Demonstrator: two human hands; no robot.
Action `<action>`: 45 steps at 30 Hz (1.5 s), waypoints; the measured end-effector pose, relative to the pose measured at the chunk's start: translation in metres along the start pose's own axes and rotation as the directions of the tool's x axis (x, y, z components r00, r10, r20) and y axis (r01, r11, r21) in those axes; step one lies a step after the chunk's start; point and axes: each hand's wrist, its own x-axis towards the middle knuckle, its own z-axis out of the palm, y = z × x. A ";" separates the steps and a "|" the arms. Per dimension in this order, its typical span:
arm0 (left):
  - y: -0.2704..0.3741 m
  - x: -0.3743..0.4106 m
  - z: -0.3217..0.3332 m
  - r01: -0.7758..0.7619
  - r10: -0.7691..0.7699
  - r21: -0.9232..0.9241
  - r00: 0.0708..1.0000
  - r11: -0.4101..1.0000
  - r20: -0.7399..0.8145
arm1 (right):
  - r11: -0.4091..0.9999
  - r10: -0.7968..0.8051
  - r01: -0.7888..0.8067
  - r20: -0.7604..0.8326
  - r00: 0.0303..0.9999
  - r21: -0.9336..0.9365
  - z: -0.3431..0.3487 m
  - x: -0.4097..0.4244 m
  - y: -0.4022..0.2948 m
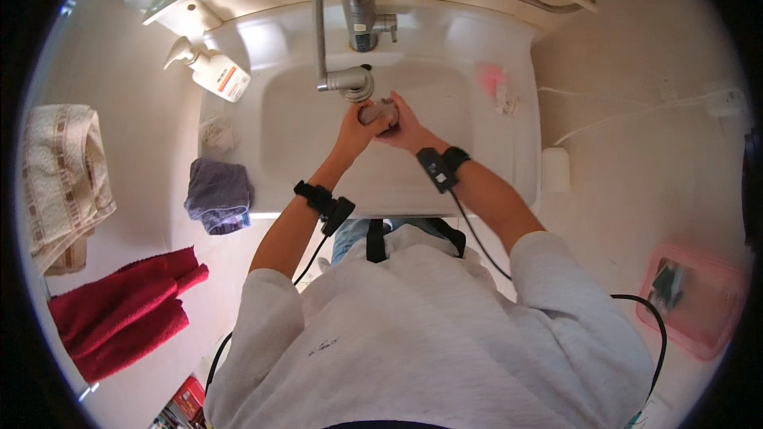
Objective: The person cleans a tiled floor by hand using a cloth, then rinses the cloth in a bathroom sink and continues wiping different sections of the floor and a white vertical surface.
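A small rounded greyish-brown object (379, 114), too blurred to name exactly, is held between both hands over the white sink basin (298, 161). My left hand (356, 130) grips it from the left, and my right hand (406, 126) holds its right side and underside. Just above the hands is the round outlet of the jointed metal faucet (357, 83); whether water runs is hard to tell. Black devices with cables are strapped on both wrists.
A white pump bottle (220, 76) lies tilted on the sink's left rim, above a folded grey cloth (219, 192). Beige (65, 185) and red towels (131, 310) hang left. A pink item (492, 78) rests at the right rim; a pink basket (703, 322) stands lower right.
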 end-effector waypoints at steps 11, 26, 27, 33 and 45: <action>-0.024 0.009 -0.004 0.380 -0.497 -0.820 0.857 0.429 0.137 | 0.682 -0.657 0.560 -0.057 0.752 -0.470 0.027 0.001 0.038; 0.050 0.024 -0.034 0.732 -0.470 0.016 0.420 0.681 0.777 | -0.545 0.005 0.833 0.993 0.121 -0.099 0.082 -0.039 0.032; 0.049 0.026 -0.030 0.742 -0.494 0.067 0.373 0.667 0.785 | -0.575 0.089 0.816 0.988 0.124 -0.050 0.079 -0.035 0.031; 0.032 0.025 -0.023 0.286 -0.590 0.528 0.534 0.800 0.605 | -0.681 0.460 0.702 0.867 0.190 0.208 0.050 -0.001 0.059; -0.027 0.014 -0.049 0.587 -0.395 -0.296 0.764 0.753 0.511 | -0.650 0.130 0.713 0.886 0.446 -0.263 0.070 -0.060 0.009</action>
